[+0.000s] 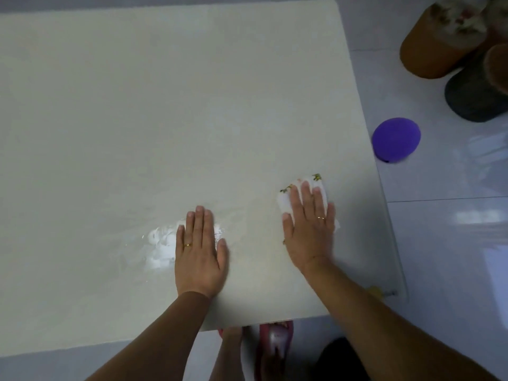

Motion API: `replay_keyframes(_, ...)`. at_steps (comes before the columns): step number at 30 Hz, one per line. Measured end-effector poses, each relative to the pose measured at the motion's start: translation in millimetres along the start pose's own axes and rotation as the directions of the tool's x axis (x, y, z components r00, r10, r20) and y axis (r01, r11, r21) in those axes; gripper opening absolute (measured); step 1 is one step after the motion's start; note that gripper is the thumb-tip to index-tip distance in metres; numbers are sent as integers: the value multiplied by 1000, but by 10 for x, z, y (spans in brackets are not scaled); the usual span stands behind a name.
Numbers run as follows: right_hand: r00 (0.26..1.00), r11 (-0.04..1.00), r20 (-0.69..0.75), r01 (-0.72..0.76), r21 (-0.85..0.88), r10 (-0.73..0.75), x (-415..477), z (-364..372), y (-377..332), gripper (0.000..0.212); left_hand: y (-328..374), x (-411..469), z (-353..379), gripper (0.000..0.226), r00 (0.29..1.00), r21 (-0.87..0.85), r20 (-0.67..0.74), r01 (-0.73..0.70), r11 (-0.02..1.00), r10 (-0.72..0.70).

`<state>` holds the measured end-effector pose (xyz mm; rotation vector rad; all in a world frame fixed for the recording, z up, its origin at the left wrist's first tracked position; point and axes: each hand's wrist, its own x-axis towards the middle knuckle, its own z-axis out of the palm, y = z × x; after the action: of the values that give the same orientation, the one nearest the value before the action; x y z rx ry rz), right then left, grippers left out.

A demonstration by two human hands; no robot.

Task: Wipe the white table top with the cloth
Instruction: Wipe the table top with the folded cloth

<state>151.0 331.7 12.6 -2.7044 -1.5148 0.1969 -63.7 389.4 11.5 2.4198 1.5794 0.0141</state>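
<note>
The right hand [309,229], fingers straight and slightly spread, presses flat on the cloth [285,201], a white piece with a small green-and-yellow print. The cloth lies near the right edge of the white worktop [137,119]. To its left, the left hand [199,251] lies flat, fingers straight and together, holding nothing, beside a bright white patch [160,248]. On the floor [453,243] to the right lie a purple balloon [396,139] and, farther off, a brown stool [428,50].
</note>
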Motion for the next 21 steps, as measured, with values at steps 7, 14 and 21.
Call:
replay_keyframes(7, 903, 906, 68, 422, 30, -423, -214, 7, -759, 60, -26, 3, 4, 63, 1000, -4, 13, -23, 1000, 24)
replay_keyframes(14, 991, 991, 0, 134, 4, -134, 605, -7, -248, 57, -12, 7, -6, 63, 1000, -36, 16, -13, 999, 13)
replay_keyframes(21, 946, 946, 27, 321, 37, -322, 357, 22, -1144, 59, -35, 28, -15, 61, 999, -76, 27, -41, 996, 43)
